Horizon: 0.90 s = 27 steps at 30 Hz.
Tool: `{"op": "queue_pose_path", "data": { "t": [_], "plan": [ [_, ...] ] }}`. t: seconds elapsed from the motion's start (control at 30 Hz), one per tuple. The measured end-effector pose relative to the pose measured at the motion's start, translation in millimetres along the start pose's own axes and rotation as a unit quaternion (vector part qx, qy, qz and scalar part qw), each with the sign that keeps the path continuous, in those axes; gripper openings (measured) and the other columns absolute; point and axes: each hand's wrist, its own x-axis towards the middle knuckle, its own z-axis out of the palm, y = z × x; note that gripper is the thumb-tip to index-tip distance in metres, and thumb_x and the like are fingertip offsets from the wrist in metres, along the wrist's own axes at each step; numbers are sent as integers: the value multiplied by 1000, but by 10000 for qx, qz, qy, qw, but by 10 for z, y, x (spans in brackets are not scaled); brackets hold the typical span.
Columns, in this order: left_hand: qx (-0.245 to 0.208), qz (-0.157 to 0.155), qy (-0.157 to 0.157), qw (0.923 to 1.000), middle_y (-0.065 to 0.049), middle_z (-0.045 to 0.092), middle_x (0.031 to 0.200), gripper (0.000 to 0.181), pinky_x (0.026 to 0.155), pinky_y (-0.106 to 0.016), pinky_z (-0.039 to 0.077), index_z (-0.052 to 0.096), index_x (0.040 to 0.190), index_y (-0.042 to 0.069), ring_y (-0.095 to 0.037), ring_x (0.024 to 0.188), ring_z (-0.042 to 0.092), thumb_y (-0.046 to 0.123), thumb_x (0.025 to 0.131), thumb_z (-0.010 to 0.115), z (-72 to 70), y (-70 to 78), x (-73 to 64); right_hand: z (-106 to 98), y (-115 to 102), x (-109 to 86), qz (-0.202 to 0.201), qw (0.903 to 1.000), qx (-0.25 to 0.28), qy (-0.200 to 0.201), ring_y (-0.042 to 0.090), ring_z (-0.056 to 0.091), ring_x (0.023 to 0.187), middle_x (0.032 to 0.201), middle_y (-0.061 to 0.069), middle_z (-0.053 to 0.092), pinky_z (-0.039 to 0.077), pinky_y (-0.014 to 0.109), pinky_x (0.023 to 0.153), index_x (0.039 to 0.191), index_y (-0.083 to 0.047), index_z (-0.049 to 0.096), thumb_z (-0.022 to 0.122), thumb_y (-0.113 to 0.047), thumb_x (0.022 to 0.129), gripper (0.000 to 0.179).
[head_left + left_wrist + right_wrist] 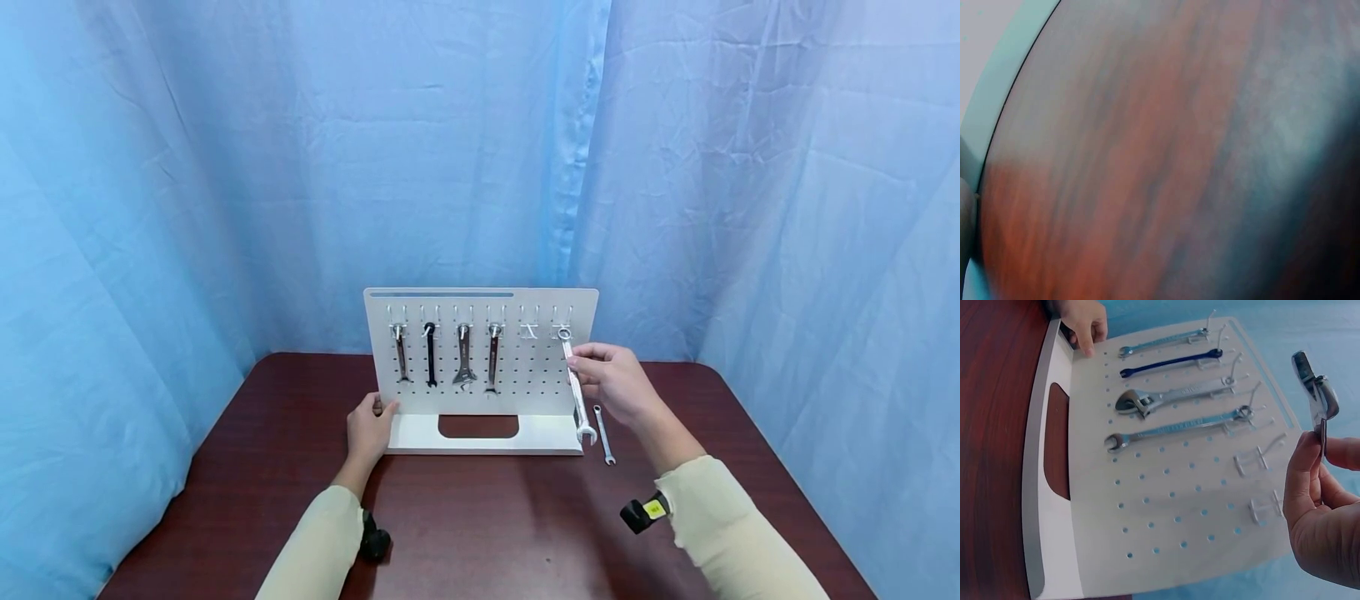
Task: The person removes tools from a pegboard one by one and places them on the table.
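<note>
My right hand (611,383) pinches a large silver combination wrench (573,379) between thumb and fingers. Its ring end overlaps the rightmost hook of the white pegboard (543,375) in the head view, and its open end points down. The right wrist view shows this wrench (1321,406) nearly edge-on, standing off from the board's face. My left hand (369,427) grips the board's lower left edge, thumb in front, other fingers partly hidden behind. On the board hang a silver wrench (401,354), a black wrench (431,354), an adjustable wrench (464,354) and another silver wrench (492,358).
A small combination wrench (603,435) lies on the dark red table (480,517), right of the pegboard's base. Beside the last hung wrench is a bare hook (529,331). Blue curtains (420,167) surround the table at the back and sides.
</note>
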Motion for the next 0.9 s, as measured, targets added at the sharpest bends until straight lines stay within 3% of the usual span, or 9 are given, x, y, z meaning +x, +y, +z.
{"op": "queue_pose_path", "data": {
  "t": [0.3,0.5,0.73,0.9],
  "plan": [
    [-3,8,-4,10000,-22,61,127,43,96,-50,49,58,133,-1,-34,119,57,26,101,65,-4,20,-14,-250,-63,-81,-124,9999,55,66,12,65,68,84,4,66,57,27,65,92,-8,69,60,1,98,14],
    [11,-19,-6,10000,-22,61,127,43,96,-51,49,58,133,-1,-34,119,57,26,101,65,-6,24,-20,-421,-17,-100,12,9994,-191,288,11,63,69,84,2,66,57,27,65,95,-8,69,61,-2,99,11],
    [5,23,12,10000,-22,62,126,42,96,-50,49,58,132,-2,-34,118,58,26,101,65,-4,25,-27,-663,183,-96,264,9964,-644,474,10,63,72,85,1,65,57,28,67,102,-3,66,61,-6,100,7],
    [21,47,46,10000,-22,62,125,41,95,-51,49,59,131,-1,-34,118,58,26,101,65,6,14,-29,-824,406,-24,499,9920,-968,636,10,63,73,85,0,65,57,30,68,109,3,65,62,-8,101,15]
  ]
}}
